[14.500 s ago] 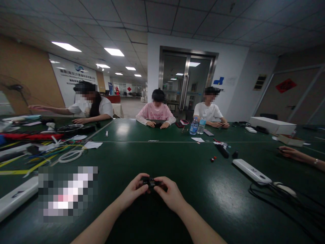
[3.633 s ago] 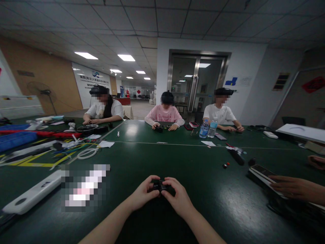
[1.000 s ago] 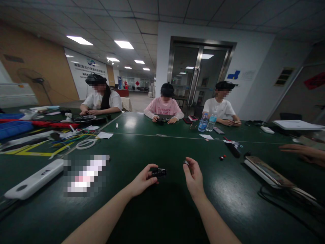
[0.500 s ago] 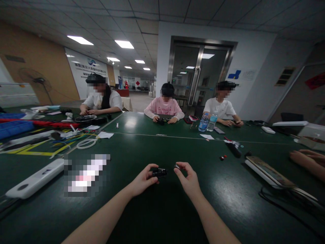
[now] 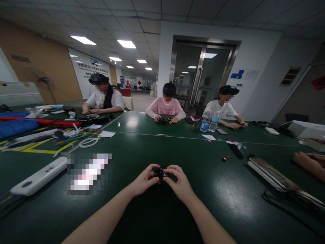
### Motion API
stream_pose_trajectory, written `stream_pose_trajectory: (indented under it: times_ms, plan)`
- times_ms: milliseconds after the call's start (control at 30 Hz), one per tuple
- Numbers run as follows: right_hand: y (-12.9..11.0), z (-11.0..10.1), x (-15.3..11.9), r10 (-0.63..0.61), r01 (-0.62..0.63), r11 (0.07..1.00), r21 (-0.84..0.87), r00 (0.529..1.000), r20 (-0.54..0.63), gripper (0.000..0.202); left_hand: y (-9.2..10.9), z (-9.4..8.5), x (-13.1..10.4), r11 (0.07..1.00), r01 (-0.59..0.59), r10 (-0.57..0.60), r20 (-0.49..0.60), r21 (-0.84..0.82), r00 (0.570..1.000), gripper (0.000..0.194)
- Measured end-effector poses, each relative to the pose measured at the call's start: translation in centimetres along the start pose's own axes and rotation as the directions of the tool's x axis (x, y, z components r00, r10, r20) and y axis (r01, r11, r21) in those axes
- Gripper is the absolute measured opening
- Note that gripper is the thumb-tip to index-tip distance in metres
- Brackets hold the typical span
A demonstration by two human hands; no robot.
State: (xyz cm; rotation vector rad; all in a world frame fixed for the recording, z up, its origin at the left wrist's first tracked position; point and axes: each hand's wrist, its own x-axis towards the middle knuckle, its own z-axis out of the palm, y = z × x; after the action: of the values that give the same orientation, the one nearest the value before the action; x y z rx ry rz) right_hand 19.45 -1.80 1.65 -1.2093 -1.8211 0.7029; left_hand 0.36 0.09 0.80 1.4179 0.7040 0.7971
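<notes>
A small black device (image 5: 159, 173), its kind too small to make out, is held a little above the green table in front of me. My left hand (image 5: 145, 180) is closed on its left end, thumb below and fingers above. My right hand (image 5: 179, 182) is pinched at the device's right end, on a small dark piece with a light glint. The fingertips hide most of that piece, so I cannot tell whether it is joined to the device.
A phone with a lit screen (image 5: 88, 173) and a white power strip (image 5: 40, 176) lie left. Right are another phone (image 5: 275, 173), black cables (image 5: 286, 206) and small red-and-black bits (image 5: 224, 158). Two bottles (image 5: 209, 122) stand farther off. Several people sit around the table.
My right hand has moved left, bringing its small piece from apart to the right end of the black device. My left hand keeps its hold. The view has shifted slightly.
</notes>
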Motion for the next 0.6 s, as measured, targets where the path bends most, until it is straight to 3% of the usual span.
stream_pose_trajectory:
  times_ms: [367, 600]
  plan:
    - [0.7, 0.5, -0.1, 0.052, -0.048, 0.998, -0.043, 0.994, 0.095, 0.022, -0.8, -0.1, 0.2, 1.0, -0.005, 0.006, 0.026, -0.021, 1.0, 0.04]
    - [1.1, 0.4, -0.2, -0.041, 0.039, 0.999, 0.027, 0.997, 0.061, 0.037, -0.3, 0.0, 0.2, 1.0, 0.007, -0.007, -0.009, -0.013, 1.0, 0.043]
